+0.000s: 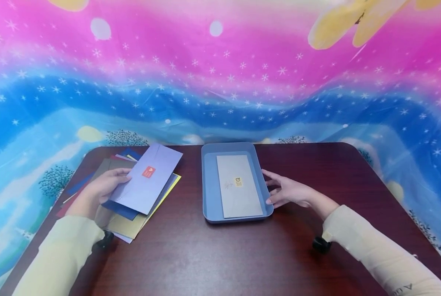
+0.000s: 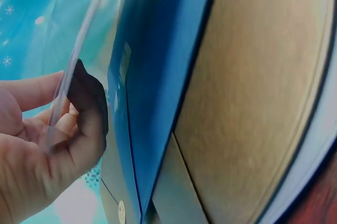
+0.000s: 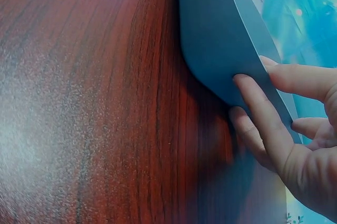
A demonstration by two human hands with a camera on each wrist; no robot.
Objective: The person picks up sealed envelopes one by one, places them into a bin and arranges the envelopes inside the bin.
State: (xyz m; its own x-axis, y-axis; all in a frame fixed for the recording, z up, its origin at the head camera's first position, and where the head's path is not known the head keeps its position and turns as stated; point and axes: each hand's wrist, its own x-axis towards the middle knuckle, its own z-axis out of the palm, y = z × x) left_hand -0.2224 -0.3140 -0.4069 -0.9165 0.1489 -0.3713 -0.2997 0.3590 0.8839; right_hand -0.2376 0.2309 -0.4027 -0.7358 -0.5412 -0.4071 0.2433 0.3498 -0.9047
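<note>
A lavender envelope [image 1: 150, 181] with a red sticker is tilted above a pile of envelopes; my left hand [image 1: 111, 185] pinches its left edge between thumb and fingers. Beneath it in the left wrist view lie a blue envelope [image 2: 158, 66] and a tan envelope [image 2: 247, 77]. My right hand [image 1: 290, 191] holds the right side of a blue-grey tray [image 1: 210, 209]. In the right wrist view, some fingertips [image 3: 245, 84] press the outer wall while others are at the rim. A pale grey envelope [image 1: 238, 199] with a yellow sticker lies flat inside the tray.
The fanned pile includes a yellow-edged envelope [image 1: 166, 192] and a dark red envelope [image 1: 66, 209] on the left of the dark wood table [image 1: 213, 259]. A printed snowflake cloth [image 1: 190, 90] hangs behind the table's far edge.
</note>
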